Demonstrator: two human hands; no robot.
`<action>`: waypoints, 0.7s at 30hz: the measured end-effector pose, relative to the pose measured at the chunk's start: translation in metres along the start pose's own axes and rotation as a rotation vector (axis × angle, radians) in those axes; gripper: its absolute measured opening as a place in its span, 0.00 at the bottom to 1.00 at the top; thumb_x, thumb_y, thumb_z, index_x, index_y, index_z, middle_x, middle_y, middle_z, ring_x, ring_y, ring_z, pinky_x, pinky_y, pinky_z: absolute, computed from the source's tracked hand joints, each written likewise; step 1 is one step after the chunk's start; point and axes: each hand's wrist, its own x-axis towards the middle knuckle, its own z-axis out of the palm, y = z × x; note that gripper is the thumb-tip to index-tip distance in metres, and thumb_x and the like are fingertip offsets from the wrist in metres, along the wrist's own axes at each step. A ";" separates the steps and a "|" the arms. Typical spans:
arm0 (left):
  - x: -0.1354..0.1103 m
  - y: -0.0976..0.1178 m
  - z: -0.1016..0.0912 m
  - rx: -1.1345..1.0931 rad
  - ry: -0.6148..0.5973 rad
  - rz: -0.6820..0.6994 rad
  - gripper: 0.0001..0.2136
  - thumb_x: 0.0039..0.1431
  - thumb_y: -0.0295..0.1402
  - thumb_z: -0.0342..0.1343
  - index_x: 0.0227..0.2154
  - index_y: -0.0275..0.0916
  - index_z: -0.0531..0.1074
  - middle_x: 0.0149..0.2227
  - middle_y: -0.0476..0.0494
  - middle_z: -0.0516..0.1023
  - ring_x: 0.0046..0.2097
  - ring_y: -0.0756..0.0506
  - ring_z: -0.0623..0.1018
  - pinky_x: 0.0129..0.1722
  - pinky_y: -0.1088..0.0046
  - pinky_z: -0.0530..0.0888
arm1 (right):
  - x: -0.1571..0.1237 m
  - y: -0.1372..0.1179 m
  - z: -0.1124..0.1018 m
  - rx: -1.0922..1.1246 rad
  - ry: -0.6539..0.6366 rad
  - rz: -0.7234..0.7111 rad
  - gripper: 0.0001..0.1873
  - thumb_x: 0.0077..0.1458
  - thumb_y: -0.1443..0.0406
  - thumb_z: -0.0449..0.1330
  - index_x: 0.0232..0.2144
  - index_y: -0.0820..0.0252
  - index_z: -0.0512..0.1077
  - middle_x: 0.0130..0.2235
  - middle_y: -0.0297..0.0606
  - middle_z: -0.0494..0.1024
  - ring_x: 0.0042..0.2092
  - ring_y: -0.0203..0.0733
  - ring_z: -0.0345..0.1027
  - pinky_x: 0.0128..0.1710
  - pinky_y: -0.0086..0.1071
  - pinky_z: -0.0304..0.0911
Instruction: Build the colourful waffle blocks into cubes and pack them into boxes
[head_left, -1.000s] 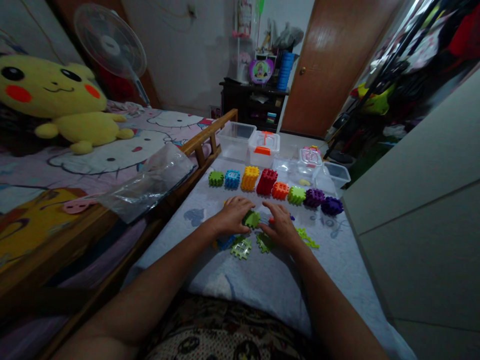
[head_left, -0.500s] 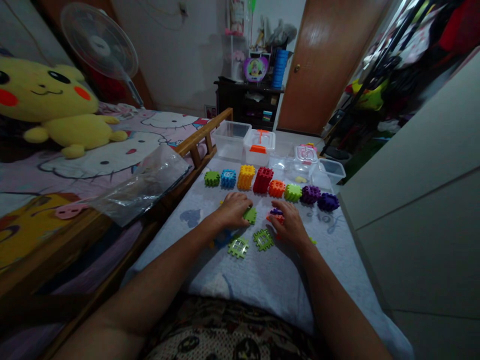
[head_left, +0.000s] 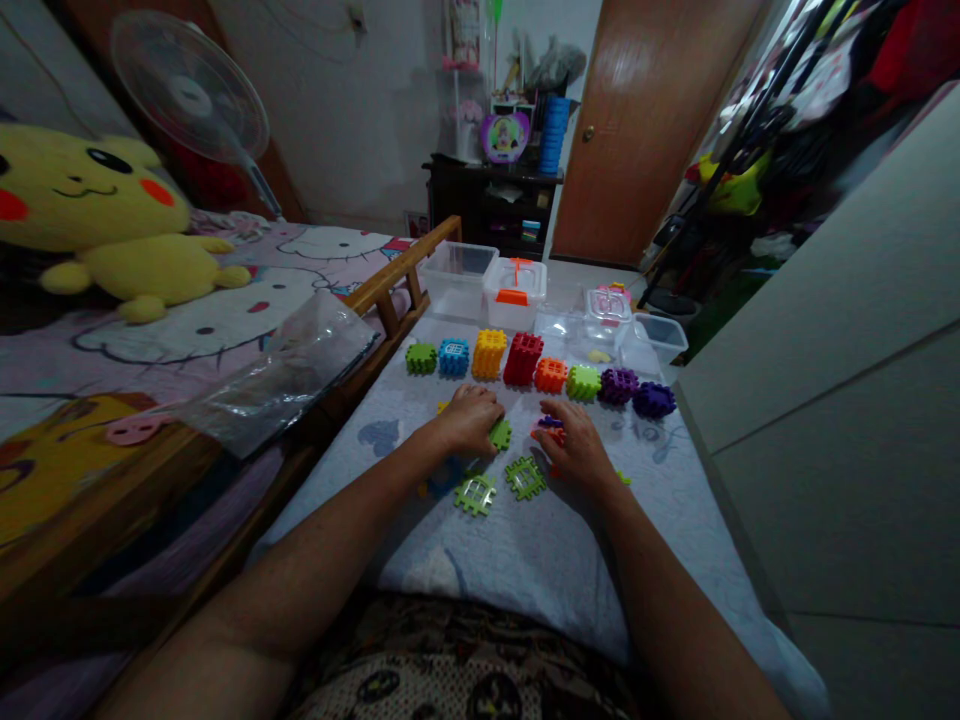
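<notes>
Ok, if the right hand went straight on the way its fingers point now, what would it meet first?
Probably the red stack, past the purple and orange pieces that the right hand now partly covers; depth is unclear, so it might pass above.

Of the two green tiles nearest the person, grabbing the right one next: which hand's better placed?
Probably the right hand: its thumb is near that green tile, while the left hand seems to have another tile at its fingertips. Can't tell whether the right grips the orange piece under its fingers.
</notes>
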 end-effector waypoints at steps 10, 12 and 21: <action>-0.027 -0.068 -0.022 -0.145 0.287 -0.036 0.22 0.46 0.39 0.64 0.45 0.41 0.73 0.47 0.41 0.74 0.53 0.38 0.70 0.57 0.61 0.63 | -0.003 0.000 -0.002 0.048 0.076 0.013 0.19 0.57 0.63 0.56 0.50 0.60 0.71 0.47 0.47 0.77 0.50 0.50 0.70 0.52 0.48 0.64; -0.031 -0.103 -0.032 -0.148 0.323 -0.139 0.21 0.46 0.39 0.63 0.46 0.41 0.72 0.47 0.41 0.74 0.52 0.39 0.71 0.55 0.62 0.65 | -0.002 0.000 -0.003 0.051 0.084 0.005 0.18 0.57 0.62 0.56 0.50 0.60 0.71 0.47 0.47 0.77 0.49 0.50 0.70 0.52 0.48 0.64; -0.008 -0.197 -0.046 -0.178 0.134 -0.343 0.28 0.40 0.41 0.63 0.48 0.37 0.74 0.47 0.41 0.75 0.49 0.39 0.74 0.50 0.67 0.69 | -0.001 0.004 -0.001 0.035 0.089 0.018 0.19 0.56 0.63 0.57 0.50 0.59 0.71 0.46 0.47 0.78 0.48 0.51 0.71 0.50 0.49 0.66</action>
